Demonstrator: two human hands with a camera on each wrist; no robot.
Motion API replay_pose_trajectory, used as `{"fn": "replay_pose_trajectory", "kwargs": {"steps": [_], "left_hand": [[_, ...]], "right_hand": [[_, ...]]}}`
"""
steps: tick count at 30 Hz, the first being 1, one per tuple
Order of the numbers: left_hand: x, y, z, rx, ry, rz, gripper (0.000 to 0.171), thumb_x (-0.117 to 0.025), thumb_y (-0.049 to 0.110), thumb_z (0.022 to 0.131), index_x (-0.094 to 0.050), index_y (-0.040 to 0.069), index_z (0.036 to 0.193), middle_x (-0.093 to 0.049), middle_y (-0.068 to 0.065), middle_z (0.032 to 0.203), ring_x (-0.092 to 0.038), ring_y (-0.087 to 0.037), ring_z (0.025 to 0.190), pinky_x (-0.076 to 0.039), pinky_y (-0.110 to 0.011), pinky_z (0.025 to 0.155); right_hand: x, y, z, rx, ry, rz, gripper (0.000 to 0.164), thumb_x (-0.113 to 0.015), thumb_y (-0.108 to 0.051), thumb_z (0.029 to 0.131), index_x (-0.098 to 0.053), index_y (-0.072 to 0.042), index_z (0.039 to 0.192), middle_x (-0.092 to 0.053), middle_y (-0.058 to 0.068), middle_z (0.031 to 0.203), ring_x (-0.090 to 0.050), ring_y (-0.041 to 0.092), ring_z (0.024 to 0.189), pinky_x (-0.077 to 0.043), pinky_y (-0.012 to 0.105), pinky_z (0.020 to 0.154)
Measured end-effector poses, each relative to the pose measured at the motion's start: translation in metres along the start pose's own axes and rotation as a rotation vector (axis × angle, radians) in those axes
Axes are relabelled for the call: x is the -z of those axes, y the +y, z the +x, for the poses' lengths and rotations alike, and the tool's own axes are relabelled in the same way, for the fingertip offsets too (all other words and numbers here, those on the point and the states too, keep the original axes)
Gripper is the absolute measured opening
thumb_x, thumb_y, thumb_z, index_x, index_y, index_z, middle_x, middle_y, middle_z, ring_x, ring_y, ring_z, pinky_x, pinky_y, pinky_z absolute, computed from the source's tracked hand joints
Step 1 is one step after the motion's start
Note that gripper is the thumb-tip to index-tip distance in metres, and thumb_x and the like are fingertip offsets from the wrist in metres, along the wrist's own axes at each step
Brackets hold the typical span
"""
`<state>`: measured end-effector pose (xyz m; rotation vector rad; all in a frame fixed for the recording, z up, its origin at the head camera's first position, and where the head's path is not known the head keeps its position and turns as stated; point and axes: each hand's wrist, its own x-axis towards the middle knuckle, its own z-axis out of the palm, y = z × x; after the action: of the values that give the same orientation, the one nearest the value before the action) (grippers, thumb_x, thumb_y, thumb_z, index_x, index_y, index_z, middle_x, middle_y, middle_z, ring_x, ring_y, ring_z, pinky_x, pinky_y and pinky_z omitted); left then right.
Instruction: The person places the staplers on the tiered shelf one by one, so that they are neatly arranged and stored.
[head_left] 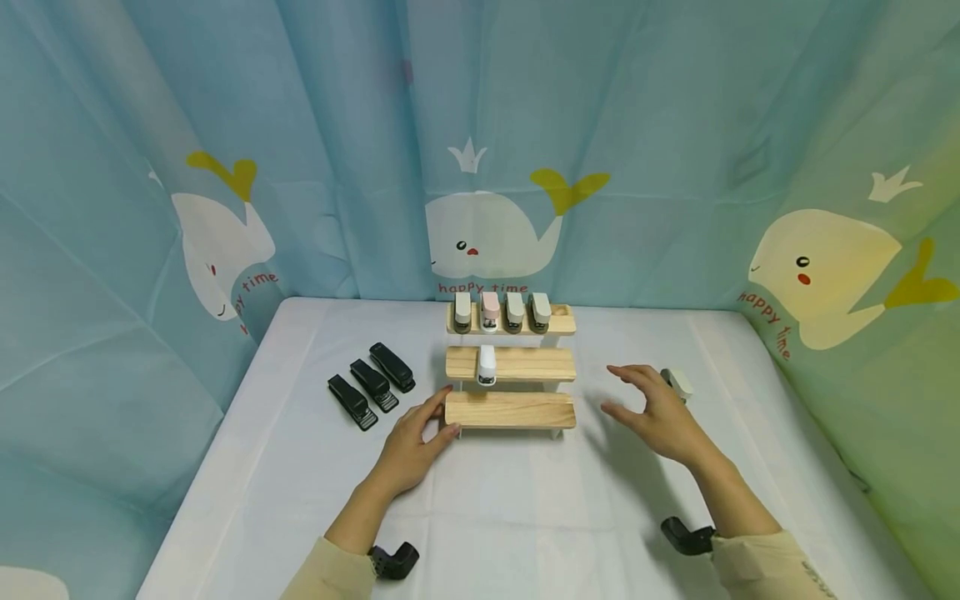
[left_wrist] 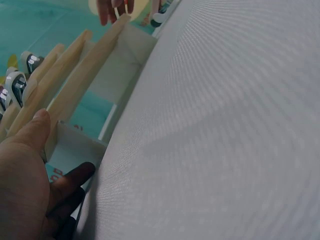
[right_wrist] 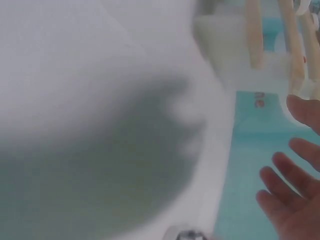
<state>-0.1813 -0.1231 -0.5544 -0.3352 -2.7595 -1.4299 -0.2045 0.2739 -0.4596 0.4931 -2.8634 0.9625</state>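
A three-tier wooden display stand [head_left: 510,410] with white supports stands mid-table. My left hand [head_left: 411,446] is at the left end of its lowest shelf, thumb at the front corner and forefinger near the back one. In the left wrist view, the thumb [left_wrist: 37,131] lies against the shelf's end, other fingers beside the white support. My right hand [head_left: 660,417] hovers right of the stand with fingers spread, holding nothing. Just behind it is a pale mini stapler [head_left: 678,384], partly hidden. On the middle shelf sits a white mini stapler [head_left: 487,365]; the top shelf bears several, including a pink mini stapler [head_left: 490,310].
Three black staplers [head_left: 372,384] lie slanted side by side on the white-covered table [head_left: 495,508], left of the stand. A blue whale-print curtain [head_left: 360,167] closes off the back and sides. Black wrist devices [head_left: 395,562] stick out near both sleeves.
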Motion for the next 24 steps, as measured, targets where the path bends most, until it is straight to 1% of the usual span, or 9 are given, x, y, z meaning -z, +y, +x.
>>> {"fn": "replay_pose_trajectory", "kwargs": {"steps": [6, 13, 17, 24], "left_hand": [[-0.001, -0.002, 0.001, -0.003, 0.005, 0.002, 0.067, -0.063, 0.056, 0.099, -0.037, 0.042, 0.16, -0.068, 0.001, 0.134, -0.055, -0.03, 0.138, -0.039, -0.061, 0.116], [-0.001, -0.002, 0.001, -0.007, 0.011, 0.003, 0.067, -0.062, 0.057, 0.099, -0.036, 0.044, 0.159, -0.068, 0.002, 0.134, -0.055, -0.03, 0.138, -0.039, -0.059, 0.116], [0.0, -0.002, 0.001, -0.002, 0.007, 0.005, 0.067, -0.063, 0.056, 0.099, -0.036, 0.043, 0.16, -0.068, 0.001, 0.134, -0.055, -0.03, 0.138, -0.04, -0.059, 0.117], [0.0, -0.002, 0.001, 0.007, -0.003, 0.0, 0.068, -0.062, 0.056, 0.099, -0.037, 0.039, 0.16, -0.067, 0.002, 0.134, -0.053, -0.029, 0.139, -0.039, -0.06, 0.117]], "right_hand": [[0.008, 0.007, -0.001, -0.031, -0.045, -0.024, 0.065, -0.077, -0.028, 0.096, -0.051, 0.0, 0.149, -0.05, 0.023, 0.145, -0.048, 0.047, 0.133, -0.043, 0.068, 0.102], [0.017, 0.014, -0.001, -0.026, -0.069, -0.095, 0.065, -0.077, -0.02, 0.095, -0.049, 0.005, 0.149, -0.049, 0.028, 0.144, -0.049, 0.05, 0.13, -0.045, 0.067, 0.098], [0.019, 0.018, 0.0, -0.014, -0.071, -0.112, 0.063, -0.077, -0.015, 0.094, -0.05, 0.006, 0.147, -0.049, 0.03, 0.143, -0.048, 0.052, 0.13, -0.042, 0.07, 0.101], [0.024, 0.023, 0.001, -0.043, -0.106, -0.125, 0.064, -0.077, -0.016, 0.094, -0.049, 0.005, 0.148, -0.048, 0.032, 0.144, -0.045, 0.054, 0.133, -0.039, 0.072, 0.104]]}}
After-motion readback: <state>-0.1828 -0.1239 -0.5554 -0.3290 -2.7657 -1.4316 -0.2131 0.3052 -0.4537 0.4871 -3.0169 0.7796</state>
